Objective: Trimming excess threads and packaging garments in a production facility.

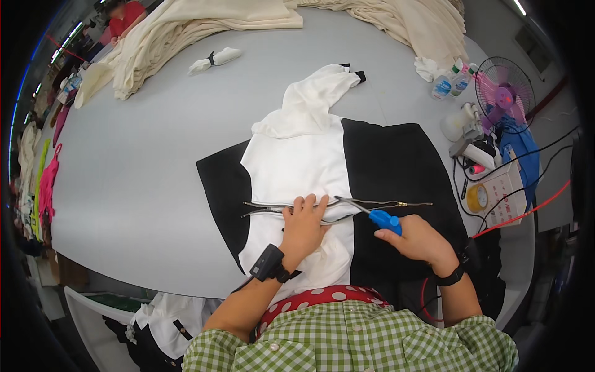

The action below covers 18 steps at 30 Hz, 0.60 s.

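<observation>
A white and black garment [297, 162] lies spread on the table, its black skirt part [395, 162] to the right and white sleeves at top and bottom. Across its middle runs a dark zipper [372, 202], parted at the left, with a metal slider [401, 204] on the black cloth. My left hand [304, 223] rests flat over the zipper tapes and white cloth, fingers slightly apart. In my right hand [416, 237] is a blue-handled tool [386, 221]; its thin metal shaft points left, with the tip close to my left fingertips. The tool's exact kind cannot be told.
Cream fabric [186, 32] is heaped along the far edge, near a tied white cloth bundle [216, 60]. At right stand a purple fan [504, 96], plastic bottles [441, 87], a tape roll [477, 197], a carton [504, 195] and cables. A person in red [124, 18] is at the far left.
</observation>
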Tool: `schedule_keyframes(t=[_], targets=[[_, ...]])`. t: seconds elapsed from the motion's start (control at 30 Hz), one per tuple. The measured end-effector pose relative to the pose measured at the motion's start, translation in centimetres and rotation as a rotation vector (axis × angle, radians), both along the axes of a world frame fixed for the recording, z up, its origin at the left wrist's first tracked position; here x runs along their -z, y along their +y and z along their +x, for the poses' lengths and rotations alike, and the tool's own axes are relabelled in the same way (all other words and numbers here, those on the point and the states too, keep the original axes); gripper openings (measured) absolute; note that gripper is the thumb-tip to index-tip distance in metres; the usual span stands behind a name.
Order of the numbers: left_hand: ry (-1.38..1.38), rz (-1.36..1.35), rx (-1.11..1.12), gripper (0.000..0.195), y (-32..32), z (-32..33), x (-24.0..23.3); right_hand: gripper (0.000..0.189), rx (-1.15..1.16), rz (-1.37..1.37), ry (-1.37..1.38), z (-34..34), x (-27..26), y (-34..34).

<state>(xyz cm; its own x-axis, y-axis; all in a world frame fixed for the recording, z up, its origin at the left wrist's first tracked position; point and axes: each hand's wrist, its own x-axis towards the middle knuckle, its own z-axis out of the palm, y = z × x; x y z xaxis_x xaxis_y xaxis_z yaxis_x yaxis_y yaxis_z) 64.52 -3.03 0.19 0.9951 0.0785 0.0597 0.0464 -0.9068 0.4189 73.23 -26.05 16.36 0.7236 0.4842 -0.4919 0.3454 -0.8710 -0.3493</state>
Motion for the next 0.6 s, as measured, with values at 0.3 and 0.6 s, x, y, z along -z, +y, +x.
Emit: schedule_keyframes(t=[0.3, 0.6], targets=[[-0.001, 0.055, 0.037, 0.08, -1.9, -1.4, 0.0, 0.058, 0.135, 0.006, -0.189, 0.4, 1.4, -1.3], [-0.016, 0.211, 0.101, 0.087, -2.2, -1.1, 0.2, 0.054, -0.011, 0.115, -0.103, -2.2, 1.3, 1.2]])
